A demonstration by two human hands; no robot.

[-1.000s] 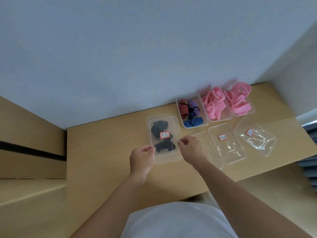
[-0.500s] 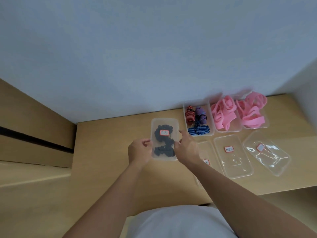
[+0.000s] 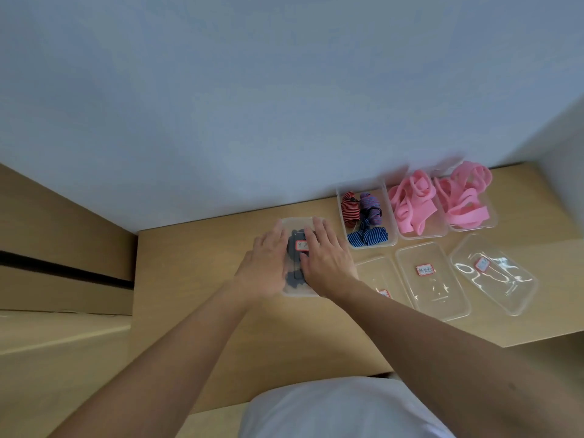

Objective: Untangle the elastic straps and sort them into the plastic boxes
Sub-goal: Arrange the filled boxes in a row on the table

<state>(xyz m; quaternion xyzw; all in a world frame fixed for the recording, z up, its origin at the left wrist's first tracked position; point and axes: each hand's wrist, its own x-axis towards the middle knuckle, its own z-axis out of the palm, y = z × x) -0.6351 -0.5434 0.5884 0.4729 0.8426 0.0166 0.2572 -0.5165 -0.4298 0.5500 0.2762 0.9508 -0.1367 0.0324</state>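
Observation:
A clear plastic box (image 3: pixel 297 223) with dark straps (image 3: pixel 293 245) inside sits on the wooden table (image 3: pixel 196 279), a lid with a red-edged label (image 3: pixel 301 245) on top. My left hand (image 3: pixel 265 267) and my right hand (image 3: pixel 325 257) lie flat on that lid with straight fingers, pressing it down. To the right stand an open box of striped red, purple and blue straps (image 3: pixel 365 216) and two open boxes of pink straps (image 3: pixel 412 202), (image 3: pixel 464 197).
Three loose clear lids with labels lie in front of the open boxes: one partly under my right arm (image 3: pixel 377 276), one in the middle (image 3: pixel 431 279), one at the right (image 3: pixel 493 275). A blue-grey wall runs behind the table. The table's front edge is near my body.
Both hands were holding the lidded box by its sides. Now they have moved on top of it and lie flat, pressing on the lid. The camera view has shifted.

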